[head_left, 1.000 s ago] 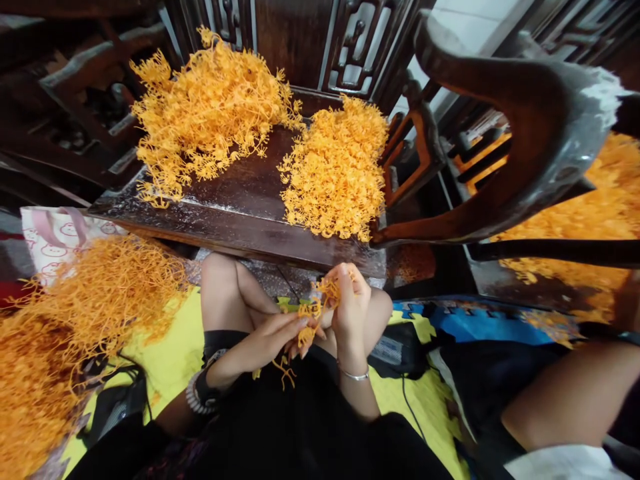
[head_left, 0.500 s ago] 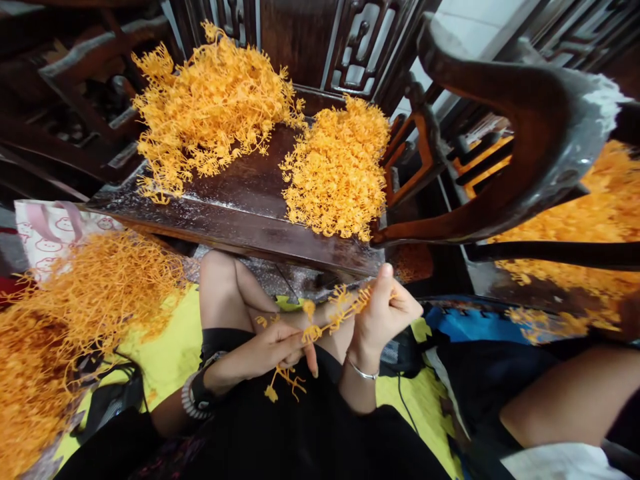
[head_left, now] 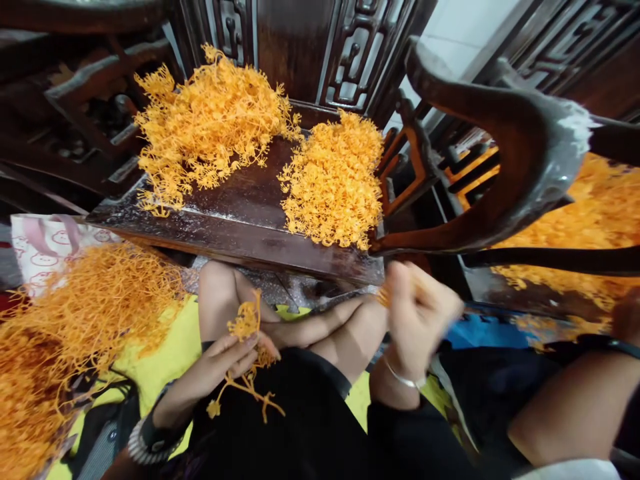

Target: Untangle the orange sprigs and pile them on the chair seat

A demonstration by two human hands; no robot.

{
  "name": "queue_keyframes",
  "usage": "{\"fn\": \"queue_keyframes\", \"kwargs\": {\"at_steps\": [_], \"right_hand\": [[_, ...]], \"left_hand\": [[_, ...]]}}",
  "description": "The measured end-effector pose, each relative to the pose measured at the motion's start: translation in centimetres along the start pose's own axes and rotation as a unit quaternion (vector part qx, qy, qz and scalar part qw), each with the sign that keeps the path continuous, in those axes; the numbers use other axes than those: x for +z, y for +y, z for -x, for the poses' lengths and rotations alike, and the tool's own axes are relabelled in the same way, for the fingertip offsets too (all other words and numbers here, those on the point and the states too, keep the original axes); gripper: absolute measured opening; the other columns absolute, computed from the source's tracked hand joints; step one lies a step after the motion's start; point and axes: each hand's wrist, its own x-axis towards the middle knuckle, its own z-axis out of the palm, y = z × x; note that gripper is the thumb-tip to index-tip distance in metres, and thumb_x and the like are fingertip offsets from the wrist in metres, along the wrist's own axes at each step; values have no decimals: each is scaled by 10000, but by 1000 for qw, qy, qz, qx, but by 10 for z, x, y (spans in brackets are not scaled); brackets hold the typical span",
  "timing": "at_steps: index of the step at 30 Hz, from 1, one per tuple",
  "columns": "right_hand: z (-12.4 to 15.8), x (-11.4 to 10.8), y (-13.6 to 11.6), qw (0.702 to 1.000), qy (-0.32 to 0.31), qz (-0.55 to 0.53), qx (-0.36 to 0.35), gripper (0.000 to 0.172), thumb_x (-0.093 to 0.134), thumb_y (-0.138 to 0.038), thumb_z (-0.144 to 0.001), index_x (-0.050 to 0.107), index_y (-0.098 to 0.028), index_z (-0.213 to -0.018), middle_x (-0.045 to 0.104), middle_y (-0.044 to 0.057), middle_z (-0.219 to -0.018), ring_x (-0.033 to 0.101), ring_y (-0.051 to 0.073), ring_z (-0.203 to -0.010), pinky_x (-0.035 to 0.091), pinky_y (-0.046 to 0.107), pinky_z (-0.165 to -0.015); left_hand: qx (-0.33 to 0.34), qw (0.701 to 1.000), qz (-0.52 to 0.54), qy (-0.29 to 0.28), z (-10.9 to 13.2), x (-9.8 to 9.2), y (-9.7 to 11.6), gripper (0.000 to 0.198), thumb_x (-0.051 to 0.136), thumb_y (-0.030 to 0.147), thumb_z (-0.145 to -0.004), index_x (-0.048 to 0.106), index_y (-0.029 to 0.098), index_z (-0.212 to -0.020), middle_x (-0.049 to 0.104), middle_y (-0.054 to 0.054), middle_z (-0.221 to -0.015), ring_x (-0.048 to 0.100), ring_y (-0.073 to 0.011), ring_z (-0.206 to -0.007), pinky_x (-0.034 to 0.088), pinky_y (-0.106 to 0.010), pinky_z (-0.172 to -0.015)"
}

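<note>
Above my lap, my left hand [head_left: 235, 357] pinches some orange stringy pieces [head_left: 246, 320]; they stick out above its fingers and dangle below them. To the right, my right hand [head_left: 420, 317] is closed in a blurred fist with the thumb up. A bit of orange shows at its left edge, too smeared to make out fully. The two hands are apart. On the dark wooden seat [head_left: 235, 233] in front lie a larger loose orange pile [head_left: 210, 120] at the left and a denser orange pile [head_left: 334, 180] at the right.
A big heap of thin orange strands [head_left: 110, 300] lies at the left, beside a white bag [head_left: 43, 250]. The curved chair arm [head_left: 535, 153] rises at the right. Beyond it are more orange pieces [head_left: 585, 213] and another person's bare leg [head_left: 570, 407]. Yellow matting [head_left: 150, 360] covers the floor.
My hands have separated: the left moved left with orange pieces, the right moved right. The orange strand that stretched between them no longer spans the gap. The view has shifted slightly.
</note>
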Motion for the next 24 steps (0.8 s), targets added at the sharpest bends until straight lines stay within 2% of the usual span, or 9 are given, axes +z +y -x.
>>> {"fn": "queue_keyframes", "kwargs": {"at_steps": [4, 8, 11, 14, 18, 20, 21, 22, 24], "right_hand": [[-64, 39, 24, 985, -41, 157, -64, 330, 452, -318, -940, 463, -187, -638, 336, -56, -525, 329, 94, -484, 257, 253, -529], [-119, 63, 42, 949, 7, 311, -58, 258, 389, -247, -922, 617, -143, -867, 481, 12, -592, 448, 160, -564, 354, 308, -635], [-137, 69, 53, 915, 24, 400, -40, 360, 359, -273, -922, 651, -63, -918, 600, 151, -774, 555, 273, -795, 399, 447, -789], [-140, 73, 61, 897, 23, 439, -36, 437, 374, -342, -929, 657, -9, -944, 600, 251, -960, 504, 378, -1031, 344, 571, -902], [-133, 71, 60, 931, 75, 353, -52, 565, 503, -369, -878, 449, -20, -1320, 484, 271, -1247, 433, 371, -1169, 341, 555, -966], [-122, 68, 53, 957, 102, 260, -84, 672, 571, -406, -840, 362, -85, -1393, 416, 235, -1354, 389, 344, -1241, 318, 535, -1022], [-112, 66, 48, 971, 104, 195, -94, 658, 586, -430, -832, 386, -122, -1377, 430, 206, -1354, 395, 322, -1249, 314, 520, -1040], [-100, 66, 44, 985, 87, 115, -94, 600, 587, -452, -834, 438, -156, -1334, 473, 176, -1323, 425, 298, -1233, 326, 502, -1042], [-67, 70, 35, 995, -9, -89, -55, 453, 547, -502, -860, 551, -197, -1196, 576, 126, -1195, 526, 253, -1131, 392, 459, -998]], "left_hand": [[78, 994, -78, 1, -8, 15, 22, 447, 396, 508, -939, 684, 171, -1001, 317, 54, -553, 304, -103, -510, 277, -236, -528], [122, 979, -159, -28, -13, 28, 42, 410, 410, 474, -942, 702, 199, -1025, 472, 15, -605, 454, -147, -616, 369, -263, -631], [136, 975, -171, -29, -13, 31, 49, 385, 413, 450, -945, 715, 213, -978, 583, -15, -701, 515, -174, -722, 394, -280, -722], [149, 977, -147, -38, -14, 29, 47, 405, 418, 475, -937, 707, 197, -874, 539, -6, -662, 481, -159, -681, 377, -272, -697], [154, 988, -5, -23, -20, 26, 36, 504, 355, 463, -963, 491, 168, -578, 358, 26, -559, 333, -111, -537, 291, -259, -563], [178, 981, 75, -25, -23, 27, 32, 500, 352, 442, -967, 373, 175, -546, 300, 39, -523, 274, -101, -503, 253, -260, -531], [190, 975, 107, -29, -25, 28, 32, 492, 354, 432, -967, 346, 178, -545, 281, 44, -506, 255, -99, -490, 241, -259, -518], [206, 969, 134, -32, -27, 29, 31, 488, 354, 422, -966, 328, 181, -543, 268, 48, -486, 239, -97, -474, 233, -257, -506], [237, 954, 175, -49, -31, 31, 31, 492, 362, 405, -960, 291, 186, -526, 241, 55, -439, 209, -91, -436, 224, -252, -478]]}}
